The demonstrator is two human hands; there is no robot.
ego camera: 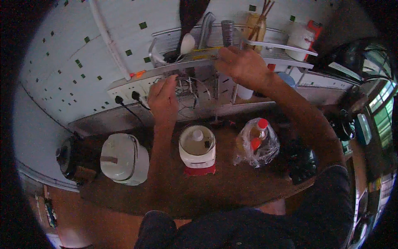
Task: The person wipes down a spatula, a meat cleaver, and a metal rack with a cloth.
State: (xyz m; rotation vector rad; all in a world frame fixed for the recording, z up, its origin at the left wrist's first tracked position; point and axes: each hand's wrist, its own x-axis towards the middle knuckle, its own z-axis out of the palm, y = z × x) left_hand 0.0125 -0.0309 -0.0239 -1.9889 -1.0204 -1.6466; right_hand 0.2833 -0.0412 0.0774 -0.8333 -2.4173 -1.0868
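Note:
My left hand (164, 98) is raised in front of the wall's power strip (124, 88), near two black plugs; whether it grips anything is unclear. My right hand (244, 65) reaches to the metal wall shelf (279, 57), its curled fingers at the right end of thin yellow sticks (205, 53); a firm hold cannot be made out. A white ladle-like utensil (187, 43) stands on the shelf left of them. Between the hands, cables (189, 90) hang below the shelf. On the brown counter below stands a small white electric pot with a glass lid (197, 146), on a red base.
A white rice cooker (119, 158) stands on the counter at left, and a red-capped bottle in a clear plastic bag (258, 143) at right. On the shelf are a ribbed glass (228, 32) and a jar with brown sticks (256, 28). A pipe (110, 43) runs down the tiled wall.

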